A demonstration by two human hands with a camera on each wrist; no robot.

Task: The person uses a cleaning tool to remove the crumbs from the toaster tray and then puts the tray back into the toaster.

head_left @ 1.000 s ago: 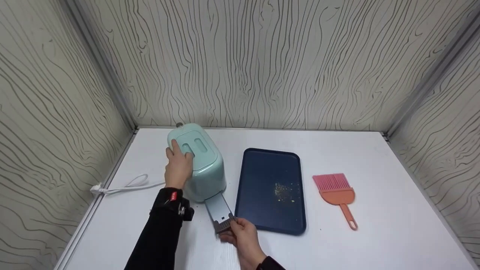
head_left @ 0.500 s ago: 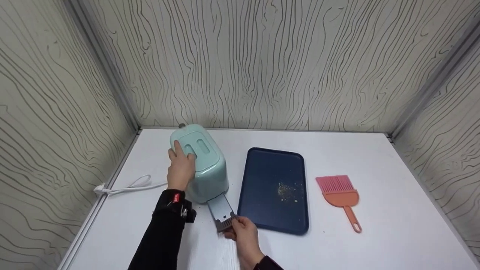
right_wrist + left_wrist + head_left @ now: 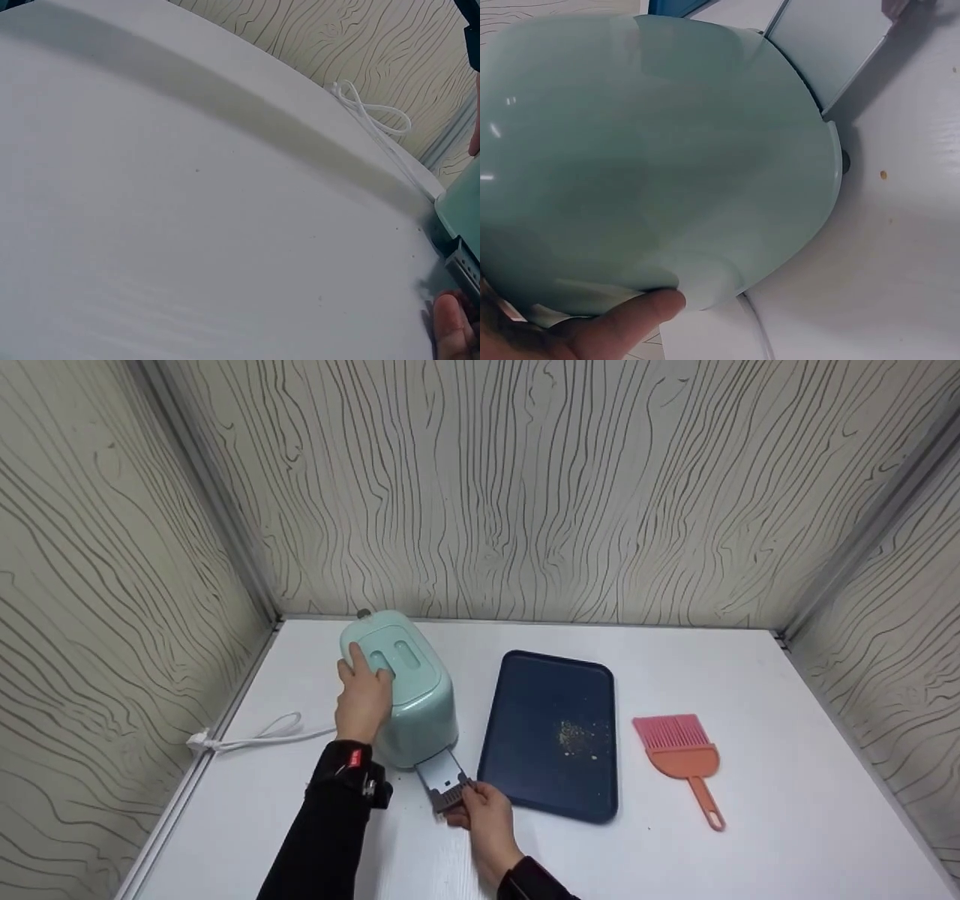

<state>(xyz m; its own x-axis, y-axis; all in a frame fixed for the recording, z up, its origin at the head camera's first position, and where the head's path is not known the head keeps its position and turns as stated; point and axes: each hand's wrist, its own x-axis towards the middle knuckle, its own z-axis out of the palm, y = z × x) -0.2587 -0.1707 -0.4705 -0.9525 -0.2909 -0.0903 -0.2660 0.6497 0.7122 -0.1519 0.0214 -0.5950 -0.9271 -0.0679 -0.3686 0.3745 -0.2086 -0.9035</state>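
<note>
A mint-green toaster [image 3: 421,727] with a lid on top stands at the left of the table. My left hand [image 3: 363,706] rests on the lid and left side, its fingers fairly straight; one finger [image 3: 626,324] presses along the side in the left wrist view. From the toaster's near end, low down, a metal crumb tray [image 3: 441,771] sticks partway out. My right hand [image 3: 491,826] pinches the dark grip [image 3: 451,796] at the tray's outer end. In the right wrist view only some fingertips [image 3: 450,326] show beside that grip, at the lower right edge.
Right of the toaster lies a navy-blue tray [image 3: 540,697] with golden crumbs [image 3: 577,739]. Farther right is a pink-bristled brush [image 3: 675,731] with an orange handle. A white cord [image 3: 277,735] runs left from the toaster. Patterned walls [image 3: 495,495] enclose the table.
The crumb tray has slid farther into the toaster with my right hand. The navy-blue tray has shifted slightly away and to the right. My left hand stays on the toaster.
</note>
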